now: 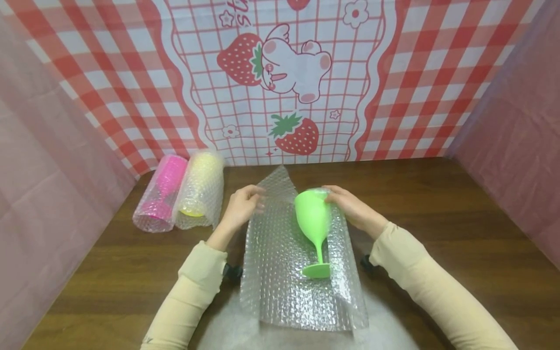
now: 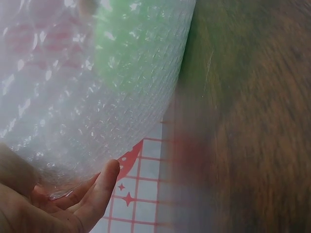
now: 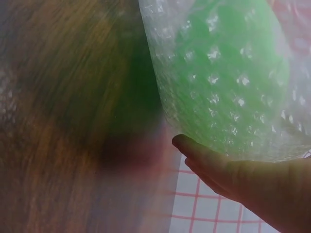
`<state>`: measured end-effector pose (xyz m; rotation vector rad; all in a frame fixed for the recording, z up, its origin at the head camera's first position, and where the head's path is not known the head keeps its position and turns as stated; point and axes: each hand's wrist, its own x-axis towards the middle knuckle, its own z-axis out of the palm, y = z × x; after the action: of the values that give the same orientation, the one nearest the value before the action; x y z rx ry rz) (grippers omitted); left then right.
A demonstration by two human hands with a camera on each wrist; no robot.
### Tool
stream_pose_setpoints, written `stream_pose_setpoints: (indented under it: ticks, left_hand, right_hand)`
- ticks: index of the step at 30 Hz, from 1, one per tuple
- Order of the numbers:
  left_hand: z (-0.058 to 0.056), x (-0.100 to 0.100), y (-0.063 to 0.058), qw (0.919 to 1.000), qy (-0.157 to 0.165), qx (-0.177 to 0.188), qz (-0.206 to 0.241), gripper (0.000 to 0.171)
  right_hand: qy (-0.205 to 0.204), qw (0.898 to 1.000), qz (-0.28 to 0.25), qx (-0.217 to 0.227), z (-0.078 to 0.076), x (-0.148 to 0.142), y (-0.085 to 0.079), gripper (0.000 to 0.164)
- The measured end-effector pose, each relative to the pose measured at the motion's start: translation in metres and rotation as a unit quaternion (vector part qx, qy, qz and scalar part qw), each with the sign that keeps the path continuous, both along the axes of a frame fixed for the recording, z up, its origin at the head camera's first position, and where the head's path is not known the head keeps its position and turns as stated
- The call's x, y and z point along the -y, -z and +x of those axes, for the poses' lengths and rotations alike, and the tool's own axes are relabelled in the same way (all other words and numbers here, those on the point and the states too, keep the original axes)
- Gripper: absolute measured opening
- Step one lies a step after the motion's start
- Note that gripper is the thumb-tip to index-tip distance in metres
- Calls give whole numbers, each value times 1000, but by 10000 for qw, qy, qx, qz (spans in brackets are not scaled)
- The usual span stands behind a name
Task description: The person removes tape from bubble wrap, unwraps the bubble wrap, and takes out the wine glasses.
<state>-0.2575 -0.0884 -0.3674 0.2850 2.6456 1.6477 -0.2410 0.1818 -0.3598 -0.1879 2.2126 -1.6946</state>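
A bright green plastic goblet [image 1: 312,214] lies on a sheet of bubble wrap [image 1: 280,272], its bowl away from me and its foot toward me. The sheet's right edge is folded up along the goblet. My left hand [image 1: 242,207] pinches the sheet's left side near its far corner; thumb and fingers show at the wrap [image 2: 73,131] in the left wrist view. At the goblet's rim, my right hand [image 1: 354,209] grips the wrap together with the bowl. The right wrist view has the fingers [image 3: 209,160] under the wrap, with green showing through it.
Two wrapped goblets, one pink [image 1: 162,194] and one yellow [image 1: 201,189], lie side by side at the back left of the wooden table [image 1: 437,218]. A checked strawberry cloth [image 1: 402,97] hangs behind, with pink curtains [image 1: 503,121] at the sides.
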Motion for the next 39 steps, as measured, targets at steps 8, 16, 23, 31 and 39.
stream_pose_setpoints:
  ticks: [8,16,23,31,39]
  left_hand:
    - [0,2,0,9999,57,-8,-160,27]
    - [0,4,2,9999,55,89,68,26]
    - [-2,5,2,9995,17,217,215,28]
    - [-5,5,6,9989,-90,331,331,30]
    - [-7,5,7,9983,-189,441,334,29]
  right_hand:
    - [93,9993,-364,-23,-1,-2,2,53]
    - [327,9981,-511,-80,-2,-3,7,44]
    - [556,9966,-593,-89,-2,-7,7,14]
    - [728,9947,-725,60,-2,-11,8,10]
    - [803,9895,-1153,340,-2,-14,9,9]
